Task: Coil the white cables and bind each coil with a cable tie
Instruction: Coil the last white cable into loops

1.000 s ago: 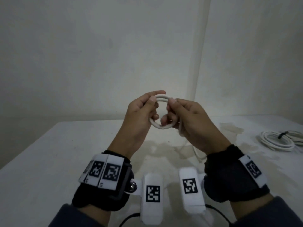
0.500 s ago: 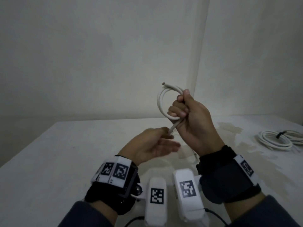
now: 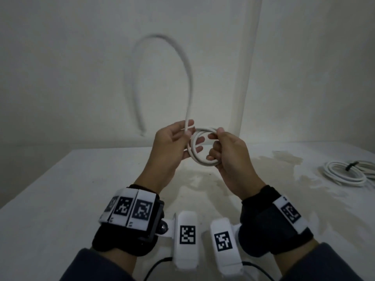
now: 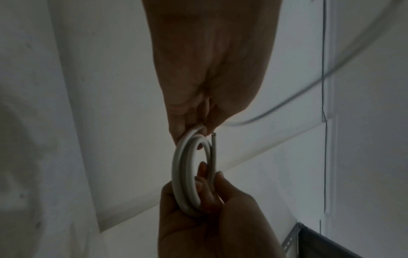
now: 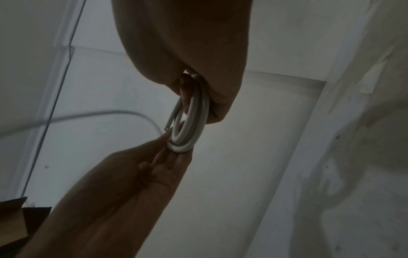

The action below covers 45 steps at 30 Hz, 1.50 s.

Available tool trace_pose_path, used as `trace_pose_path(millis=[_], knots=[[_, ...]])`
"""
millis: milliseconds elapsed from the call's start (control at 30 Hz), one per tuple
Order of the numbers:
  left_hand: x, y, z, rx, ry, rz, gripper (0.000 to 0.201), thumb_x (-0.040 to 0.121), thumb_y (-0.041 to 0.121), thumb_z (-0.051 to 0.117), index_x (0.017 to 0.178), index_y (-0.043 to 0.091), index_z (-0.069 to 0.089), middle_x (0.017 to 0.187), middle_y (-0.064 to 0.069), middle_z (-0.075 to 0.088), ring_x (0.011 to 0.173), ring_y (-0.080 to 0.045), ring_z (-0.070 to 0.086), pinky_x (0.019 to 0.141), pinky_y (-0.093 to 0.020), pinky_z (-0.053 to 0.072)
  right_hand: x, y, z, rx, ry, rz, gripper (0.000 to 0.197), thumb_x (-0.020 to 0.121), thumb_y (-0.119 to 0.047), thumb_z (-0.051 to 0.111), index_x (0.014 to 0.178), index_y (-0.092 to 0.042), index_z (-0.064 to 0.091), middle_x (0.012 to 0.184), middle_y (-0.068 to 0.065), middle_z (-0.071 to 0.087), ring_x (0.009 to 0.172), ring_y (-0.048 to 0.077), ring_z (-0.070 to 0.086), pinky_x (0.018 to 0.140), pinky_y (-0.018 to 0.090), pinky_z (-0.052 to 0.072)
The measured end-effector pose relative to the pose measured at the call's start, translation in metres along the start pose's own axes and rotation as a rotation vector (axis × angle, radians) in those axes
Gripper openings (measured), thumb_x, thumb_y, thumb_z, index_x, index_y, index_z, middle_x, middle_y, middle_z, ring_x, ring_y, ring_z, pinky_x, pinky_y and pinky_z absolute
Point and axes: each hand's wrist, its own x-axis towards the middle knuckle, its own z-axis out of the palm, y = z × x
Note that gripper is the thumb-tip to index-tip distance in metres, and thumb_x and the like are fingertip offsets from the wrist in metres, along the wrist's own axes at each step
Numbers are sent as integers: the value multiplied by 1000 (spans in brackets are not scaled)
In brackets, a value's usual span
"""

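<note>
Above the table I hold a small coil of white cable (image 3: 199, 158) between both hands. My right hand (image 3: 215, 147) grips the coil's right side with curled fingers. At the coil's upper left, my left hand (image 3: 188, 129) pinches the cable between thumb and forefinger, its other fingers lying behind the loops. From that pinch the loose tail (image 3: 183, 57) arcs high up and over to the left, blurred. In the left wrist view the coil (image 4: 187, 176) stands edge-on between the hands. The right wrist view shows the coil (image 5: 194, 120) with a cut end beside it.
A finished white coil (image 3: 343, 175) with a black cable tie (image 3: 350, 166) lies at the table's right edge. The white table (image 3: 81, 189) meets walls and a corner post just behind. Stained patches mark the tabletop under my hands.
My left hand has risen from below the coil and taken hold of the cable. The loose tail now swings up in a tall arc. My right hand with the coil has dropped slightly.
</note>
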Motion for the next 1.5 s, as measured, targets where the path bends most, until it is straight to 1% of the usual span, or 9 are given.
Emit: trace_pose_path(millis=[100, 233, 567, 867, 967, 1033, 1200, 1367, 1500], knots=[[-1, -1, -1, 106, -41, -5, 24, 99, 4, 43, 117, 7, 58, 100, -10, 70, 73, -17, 72, 65, -25, 59, -1, 2, 1, -19, -30, 11, 14, 103, -23, 41, 97, -13, 49, 50, -8, 36, 42, 7, 35, 45, 21, 36], [1, -5, -3, 101, -67, -56, 23, 100, 6, 41, 105, 6, 64, 93, -12, 72, 57, -11, 64, 60, -24, 55, -1, 0, 2, 42, -64, 54, 21, 102, -14, 40, 82, -14, 42, 43, -9, 32, 36, 7, 28, 38, 21, 31], [6, -3, -10, -405, -266, -345, 41, 94, 29, 38, 115, 0, 58, 71, -9, 50, 47, -13, 34, 52, -26, 41, 0, -4, -1, 118, -131, 110, 29, 101, -11, 43, 72, -14, 40, 44, -6, 25, 37, 8, 22, 38, 20, 26], [8, -5, -11, -189, -264, -219, 30, 101, 6, 34, 118, -4, 56, 64, 0, 42, 45, -5, 28, 46, -19, 37, 2, -9, -5, 274, -241, 244, 27, 101, -18, 40, 83, -8, 57, 47, -3, 34, 40, 8, 32, 43, 21, 36], [10, -6, -15, 35, -169, -133, 27, 102, 7, 35, 112, 1, 59, 66, -1, 42, 43, -4, 29, 46, -18, 36, 7, -7, -15, 373, -212, 377, 55, 101, -42, 34, 92, -2, 71, 77, 17, 65, 70, 25, 62, 70, 34, 52], [11, -6, -20, 176, -156, -101, 27, 103, 9, 35, 110, 4, 60, 69, -2, 41, 43, -3, 31, 47, -17, 36, 12, -3, -26, 425, -147, 407, 67, 100, -50, 31, 92, 1, 75, 102, 24, 67, 93, 35, 65, 85, 43, 53], [13, -1, -34, 291, -181, -78, 27, 103, 10, 36, 107, 7, 62, 71, -1, 41, 44, -3, 31, 52, -20, 37, 14, 0, -45, 639, -121, 388, 59, 87, -49, 52, 98, 5, 72, 101, 22, 68, 88, 34, 70, 74, 40, 59], [16, 1, -43, 259, -138, -64, 26, 102, 9, 36, 104, 10, 62, 72, -1, 43, 44, -2, 33, 50, -18, 38, 19, -7, -48, 259, -119, 309, 18, 81, -16, 63, 85, -1, 74, 76, 6, 66, 59, 10, 63, 54, 17, 53], [19, 4, -42, 21, 1, -2, 27, 102, 6, 36, 118, 2, 57, 72, -2, 45, 43, -2, 36, 51, -18, 37, 20, 4, -50, -174, -178, 205, 17, 91, -17, 60, 91, -9, 75, 85, 4, 71, 74, 11, 65, 68, 22, 52]])
